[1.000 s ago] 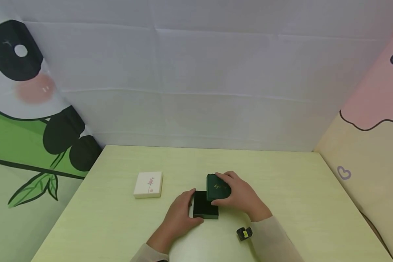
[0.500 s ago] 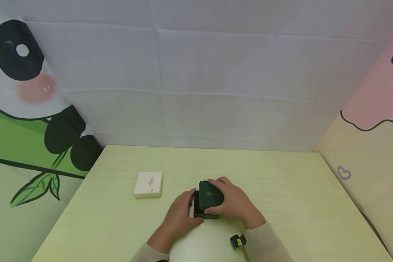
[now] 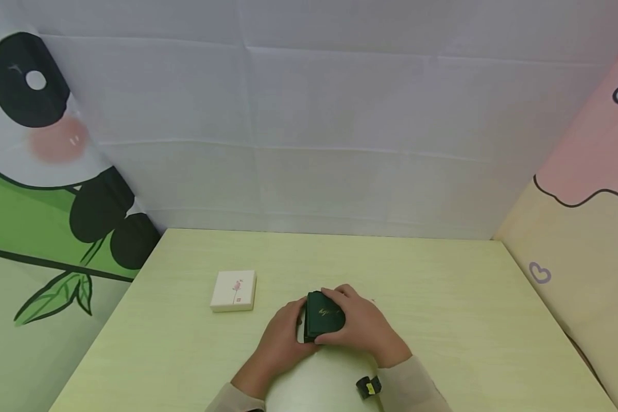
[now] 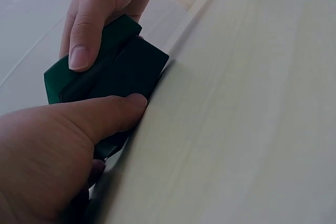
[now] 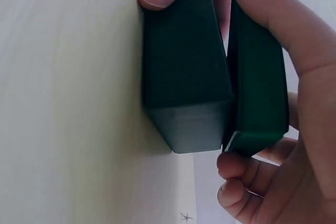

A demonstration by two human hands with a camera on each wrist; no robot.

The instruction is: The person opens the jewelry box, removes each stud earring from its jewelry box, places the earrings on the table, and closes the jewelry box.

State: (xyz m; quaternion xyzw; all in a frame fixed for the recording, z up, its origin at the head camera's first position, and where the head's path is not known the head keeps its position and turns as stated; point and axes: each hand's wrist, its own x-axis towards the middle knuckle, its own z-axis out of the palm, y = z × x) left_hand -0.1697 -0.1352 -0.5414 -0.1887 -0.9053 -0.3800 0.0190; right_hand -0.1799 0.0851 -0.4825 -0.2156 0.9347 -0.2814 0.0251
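Observation:
A dark green box base (image 5: pixel 184 56) rests on the table, and my left hand (image 3: pixel 282 336) grips it from the left with thumb and fingers at its sides. My right hand (image 3: pixel 363 325) holds the green lid (image 3: pixel 323 316), which bears gold lettering, by its edges. In the right wrist view, the lid lies over the base with a narrow wedge-shaped gap between them. From the left wrist, the lid looks slightly tilted and my left thumb presses the base's near side. The inside of the base is hidden by the lid.
On the pale table (image 3: pixel 443 297), a white square box (image 3: pixel 234 290) with a pink flower print lies to the left. A small black device with a yellow patch (image 3: pixel 368 387) sits by the right sleeve. A white backdrop (image 3: pixel 314 114) stands behind the table.
My right hand has brought the lid left and down, from above the base's upper right to over the base. My left hand and the base have stayed in place.

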